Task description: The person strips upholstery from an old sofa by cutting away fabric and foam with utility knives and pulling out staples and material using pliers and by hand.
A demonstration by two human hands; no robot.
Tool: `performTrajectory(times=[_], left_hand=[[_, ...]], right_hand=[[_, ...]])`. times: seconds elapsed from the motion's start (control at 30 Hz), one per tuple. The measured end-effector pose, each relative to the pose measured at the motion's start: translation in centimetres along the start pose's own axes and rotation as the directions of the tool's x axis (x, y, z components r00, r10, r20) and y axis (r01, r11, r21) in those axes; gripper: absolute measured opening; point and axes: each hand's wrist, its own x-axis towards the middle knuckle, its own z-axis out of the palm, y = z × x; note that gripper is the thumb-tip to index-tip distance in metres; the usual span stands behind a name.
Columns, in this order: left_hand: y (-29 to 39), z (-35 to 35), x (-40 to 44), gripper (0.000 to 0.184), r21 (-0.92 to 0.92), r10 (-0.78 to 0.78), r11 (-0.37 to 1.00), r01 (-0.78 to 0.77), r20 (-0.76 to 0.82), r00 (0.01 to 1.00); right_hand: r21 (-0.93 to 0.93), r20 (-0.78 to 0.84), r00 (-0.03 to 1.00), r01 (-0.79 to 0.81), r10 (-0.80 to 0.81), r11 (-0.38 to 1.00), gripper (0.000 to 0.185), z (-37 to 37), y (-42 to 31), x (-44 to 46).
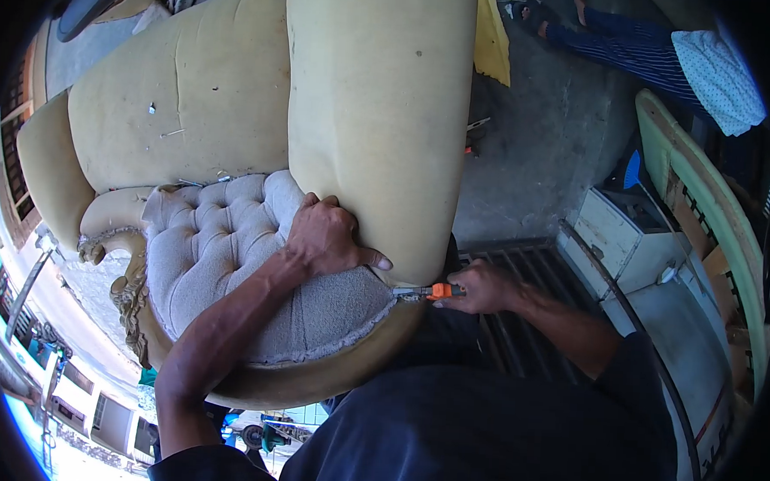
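A sofa back panel with grey tufted upholstery [231, 234] lies in front of me, with a curved tan border and a raw frayed edge along it. My left hand [327, 236] presses at the line where the tufted fabric meets a tall tan foam-covered part [378, 111]. Its fingers are curled and the thumb stretches toward the right corner; what lies under the fingers is hidden. At that corner, my right hand [479, 288] is closed round an orange-and-grey utility knife [439, 291]. The tool's metal end touches the fabric edge.
A second tan foam section [185, 94] with small scraps on it adjoins at the left, near carved wooden trim [129, 294]. To the right stand a white box [613, 233] and a green-edged frame [705, 194]. A person's striped-clothed legs [620, 62] show at top right.
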Motion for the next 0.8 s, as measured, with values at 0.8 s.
performTrajectory(times=[0.8], left_hand=[[2.1, -1.0, 5.1, 0.048, -0.252, 0.08, 0.967, -0.036, 0.17, 0.982]], right_hand=[[0.281, -0.439, 0.354, -0.82, 0.826, 0.5, 0.032, -4.0, 48.5, 21.6]])
